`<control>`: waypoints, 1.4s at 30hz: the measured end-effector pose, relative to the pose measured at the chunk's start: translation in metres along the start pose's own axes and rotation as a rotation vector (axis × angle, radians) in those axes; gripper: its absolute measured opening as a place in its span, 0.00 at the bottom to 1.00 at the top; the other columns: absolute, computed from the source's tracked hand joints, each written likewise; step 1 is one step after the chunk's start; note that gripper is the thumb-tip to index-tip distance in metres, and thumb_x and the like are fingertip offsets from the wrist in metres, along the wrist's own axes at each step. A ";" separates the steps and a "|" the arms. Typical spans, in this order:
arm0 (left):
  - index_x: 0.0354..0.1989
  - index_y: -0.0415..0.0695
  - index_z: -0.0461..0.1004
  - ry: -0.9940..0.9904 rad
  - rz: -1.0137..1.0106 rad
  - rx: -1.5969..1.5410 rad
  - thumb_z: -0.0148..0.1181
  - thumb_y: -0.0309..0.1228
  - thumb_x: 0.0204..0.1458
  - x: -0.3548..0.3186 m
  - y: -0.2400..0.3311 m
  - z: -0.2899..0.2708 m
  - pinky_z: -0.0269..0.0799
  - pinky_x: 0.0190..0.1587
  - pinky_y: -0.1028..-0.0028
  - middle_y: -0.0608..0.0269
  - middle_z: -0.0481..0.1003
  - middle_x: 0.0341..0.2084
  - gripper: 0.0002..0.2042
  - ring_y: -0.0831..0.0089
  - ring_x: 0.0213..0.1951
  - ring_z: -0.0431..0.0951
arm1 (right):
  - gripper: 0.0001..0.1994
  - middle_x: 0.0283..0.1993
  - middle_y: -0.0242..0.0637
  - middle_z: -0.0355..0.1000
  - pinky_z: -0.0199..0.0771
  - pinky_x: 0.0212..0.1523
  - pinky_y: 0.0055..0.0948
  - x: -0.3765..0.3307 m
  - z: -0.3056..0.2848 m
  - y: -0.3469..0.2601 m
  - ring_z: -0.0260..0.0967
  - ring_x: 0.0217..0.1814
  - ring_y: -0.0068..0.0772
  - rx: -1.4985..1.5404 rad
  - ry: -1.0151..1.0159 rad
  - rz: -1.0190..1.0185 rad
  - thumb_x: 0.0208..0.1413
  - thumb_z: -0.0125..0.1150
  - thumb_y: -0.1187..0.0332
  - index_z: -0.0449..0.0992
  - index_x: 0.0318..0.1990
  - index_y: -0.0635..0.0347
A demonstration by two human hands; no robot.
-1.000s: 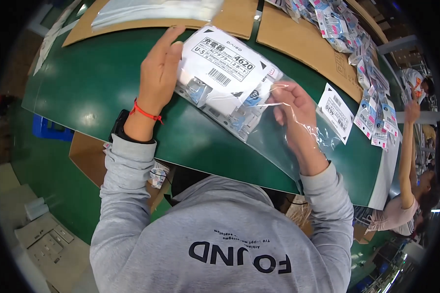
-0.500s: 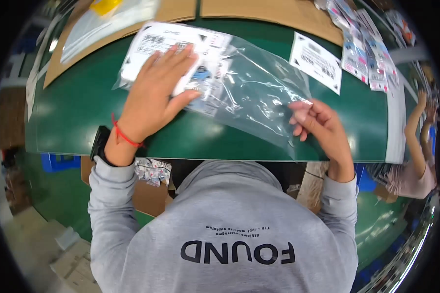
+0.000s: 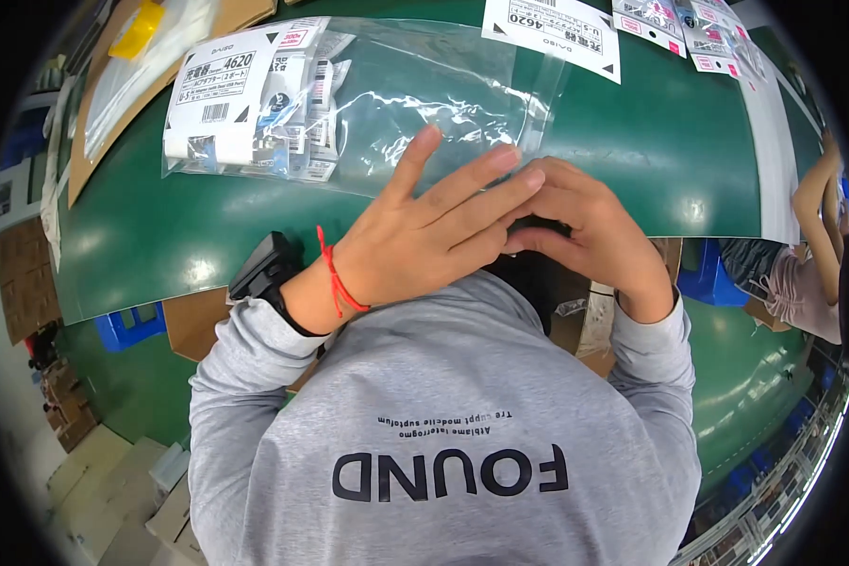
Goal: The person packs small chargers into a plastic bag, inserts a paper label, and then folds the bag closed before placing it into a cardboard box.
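Observation:
A clear plastic bag [image 3: 424, 94] lies flat on the green table. Several packs with printed white cards [image 3: 212, 118] fill its left end, while its right part is see-through and creased. My left hand [image 3: 434, 226] is over the bag's near edge, palm down, fingers stretched and spread, holding nothing. Close against its fingertips is my right hand [image 3: 590, 222], with bent fingers and the thumb below them. The right fingertips are partly hidden behind the left hand, so what they grip, if anything, does not show. A separate white printed card [image 3: 557, 33] lies beyond the bag's right end.
Several blister packs [image 3: 693, 33] lie at the far right. Cardboard [image 3: 113, 104] with a clear sheet and a yellow tape roll [image 3: 137, 28] is at the far left. Below the table stand a blue crate [image 3: 132, 325] and cardboard boxes. Another person's arm [image 3: 816, 193] shows at right.
My left hand has come off the packs and moved right and nearer, beside my right hand. The right hand has shifted left. My view has turned, and the bag lies farther up in it.

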State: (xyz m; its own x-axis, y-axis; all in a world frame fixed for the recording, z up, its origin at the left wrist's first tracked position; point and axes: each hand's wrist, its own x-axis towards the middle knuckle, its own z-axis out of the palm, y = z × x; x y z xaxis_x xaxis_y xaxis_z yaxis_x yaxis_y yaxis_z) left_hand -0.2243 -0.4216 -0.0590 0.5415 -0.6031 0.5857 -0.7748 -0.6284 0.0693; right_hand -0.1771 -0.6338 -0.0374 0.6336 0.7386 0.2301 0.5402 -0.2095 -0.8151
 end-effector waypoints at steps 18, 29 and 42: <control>0.18 0.47 0.69 0.013 -0.105 -0.115 0.62 0.30 0.41 0.004 0.000 -0.003 0.39 0.67 0.45 0.67 0.70 0.54 0.07 0.62 0.62 0.63 | 0.07 0.34 0.33 0.68 0.63 0.34 0.25 0.001 0.004 0.007 0.64 0.34 0.28 0.149 -0.085 0.077 0.43 0.67 0.76 0.72 0.28 0.62; 0.19 0.48 0.71 0.006 -0.143 -0.158 0.65 0.32 0.38 -0.006 0.001 -0.012 0.39 0.66 0.45 0.67 0.71 0.54 0.08 0.59 0.63 0.61 | 0.08 0.36 0.29 0.68 0.60 0.34 0.19 -0.009 -0.037 0.003 0.62 0.37 0.21 0.373 0.434 0.224 0.43 0.68 0.77 0.73 0.29 0.60; 0.19 0.48 0.73 0.054 -0.090 -0.169 0.68 0.32 0.36 0.001 -0.006 -0.011 0.39 0.67 0.49 0.61 0.73 0.52 0.08 0.54 0.63 0.59 | 0.07 0.37 0.31 0.69 0.62 0.33 0.21 0.005 0.000 0.001 0.64 0.37 0.21 0.171 -0.033 0.062 0.44 0.67 0.76 0.74 0.30 0.59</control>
State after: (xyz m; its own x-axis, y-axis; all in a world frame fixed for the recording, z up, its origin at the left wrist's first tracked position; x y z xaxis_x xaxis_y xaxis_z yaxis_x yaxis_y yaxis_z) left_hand -0.2228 -0.4133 -0.0498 0.5962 -0.5185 0.6130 -0.7704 -0.5842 0.2553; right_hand -0.1732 -0.6304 -0.0370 0.6429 0.7487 0.1617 0.3972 -0.1454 -0.9061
